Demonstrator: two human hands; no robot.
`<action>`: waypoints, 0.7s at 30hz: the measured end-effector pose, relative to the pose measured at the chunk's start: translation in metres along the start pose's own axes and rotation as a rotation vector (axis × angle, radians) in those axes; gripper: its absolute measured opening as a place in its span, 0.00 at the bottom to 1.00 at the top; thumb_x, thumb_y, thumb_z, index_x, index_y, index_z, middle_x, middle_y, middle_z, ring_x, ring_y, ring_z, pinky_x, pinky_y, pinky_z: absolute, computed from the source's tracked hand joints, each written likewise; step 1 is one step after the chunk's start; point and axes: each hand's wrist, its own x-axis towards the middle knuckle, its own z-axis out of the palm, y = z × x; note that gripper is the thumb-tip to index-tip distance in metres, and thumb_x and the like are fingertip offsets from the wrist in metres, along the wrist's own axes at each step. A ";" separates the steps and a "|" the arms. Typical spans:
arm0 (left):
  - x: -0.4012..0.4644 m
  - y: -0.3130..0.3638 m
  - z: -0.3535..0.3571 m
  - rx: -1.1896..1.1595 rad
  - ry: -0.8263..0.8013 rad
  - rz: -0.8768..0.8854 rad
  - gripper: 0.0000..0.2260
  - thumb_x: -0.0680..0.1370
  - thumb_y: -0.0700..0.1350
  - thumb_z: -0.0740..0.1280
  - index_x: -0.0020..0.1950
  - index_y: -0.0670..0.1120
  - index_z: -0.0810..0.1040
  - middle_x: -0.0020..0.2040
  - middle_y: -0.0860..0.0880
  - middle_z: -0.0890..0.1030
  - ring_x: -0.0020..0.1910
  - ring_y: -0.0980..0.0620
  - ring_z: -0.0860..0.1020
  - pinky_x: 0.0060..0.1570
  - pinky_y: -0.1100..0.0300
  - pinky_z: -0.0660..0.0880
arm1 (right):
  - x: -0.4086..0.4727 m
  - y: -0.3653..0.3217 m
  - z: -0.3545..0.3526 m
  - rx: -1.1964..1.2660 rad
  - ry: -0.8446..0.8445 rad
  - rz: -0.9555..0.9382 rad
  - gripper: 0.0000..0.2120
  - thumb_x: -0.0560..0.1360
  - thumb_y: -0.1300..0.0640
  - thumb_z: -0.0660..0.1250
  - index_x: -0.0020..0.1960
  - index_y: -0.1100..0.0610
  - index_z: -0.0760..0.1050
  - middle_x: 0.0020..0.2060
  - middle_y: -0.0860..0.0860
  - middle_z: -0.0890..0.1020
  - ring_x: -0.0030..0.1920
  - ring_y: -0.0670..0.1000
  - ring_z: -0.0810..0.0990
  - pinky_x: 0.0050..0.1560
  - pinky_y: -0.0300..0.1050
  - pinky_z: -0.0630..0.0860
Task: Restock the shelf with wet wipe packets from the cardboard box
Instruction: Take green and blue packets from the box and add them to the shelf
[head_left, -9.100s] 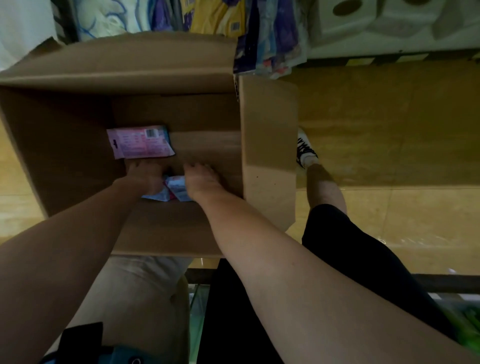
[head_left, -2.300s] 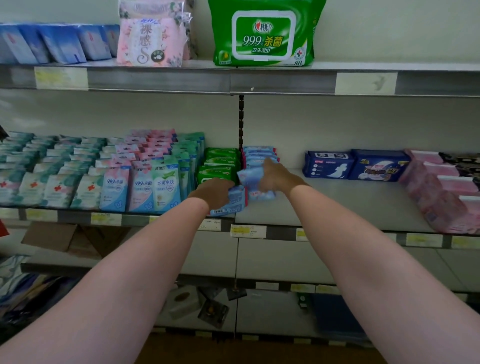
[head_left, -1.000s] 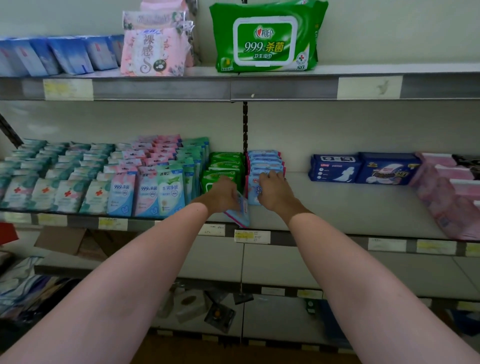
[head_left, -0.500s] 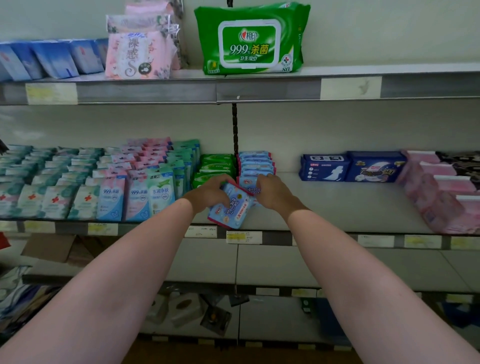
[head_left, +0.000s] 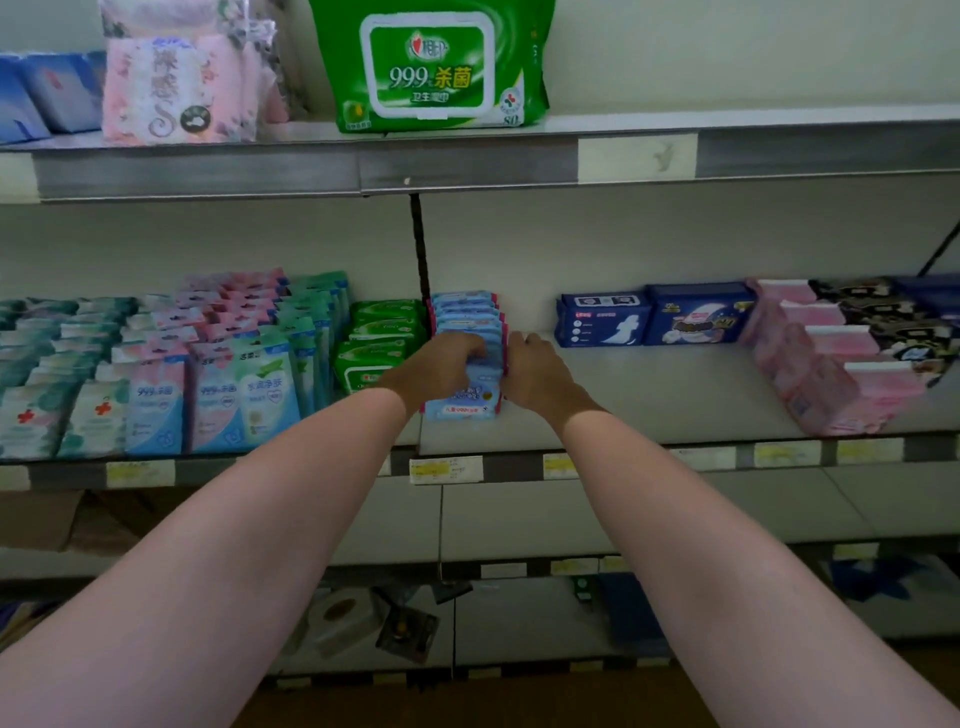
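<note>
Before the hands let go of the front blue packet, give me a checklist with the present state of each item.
1. Front blue packet stands upright in the blue row: ok.
2. Left hand grips the packet's top left: ok.
3. Right hand steadies its right edge: ok.
4. Packet sits behind the shelf edge: ok.
5. Clear of the green packs on the left: cannot tell, the left hand hides the gap.
6. More packets left in either hand: cannot tell.

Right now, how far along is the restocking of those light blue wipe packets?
Done: a row of light blue wet wipe packets stands on the grey middle shelf. In hand: left hand and right hand seat the front packet. Left: unknown; the box is out of view.
</note>
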 end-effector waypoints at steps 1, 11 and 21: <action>0.003 0.001 0.002 0.070 0.029 -0.001 0.20 0.73 0.32 0.67 0.65 0.42 0.75 0.61 0.42 0.78 0.59 0.42 0.76 0.51 0.58 0.71 | -0.001 0.003 0.000 0.015 0.004 0.019 0.25 0.76 0.53 0.69 0.69 0.61 0.66 0.61 0.61 0.73 0.62 0.60 0.72 0.60 0.54 0.74; -0.016 0.001 0.007 0.428 0.146 -0.137 0.25 0.75 0.43 0.69 0.71 0.47 0.66 0.67 0.43 0.69 0.66 0.42 0.68 0.61 0.46 0.68 | -0.014 -0.018 0.010 0.066 0.007 -0.070 0.11 0.79 0.53 0.62 0.53 0.61 0.74 0.50 0.59 0.78 0.51 0.59 0.77 0.45 0.49 0.73; -0.121 -0.053 -0.019 0.263 0.156 -0.232 0.12 0.77 0.42 0.62 0.60 0.47 0.74 0.57 0.44 0.79 0.56 0.42 0.78 0.44 0.55 0.70 | -0.044 -0.120 0.044 0.060 -0.107 -0.189 0.10 0.78 0.56 0.65 0.53 0.62 0.74 0.50 0.60 0.77 0.51 0.60 0.77 0.42 0.47 0.67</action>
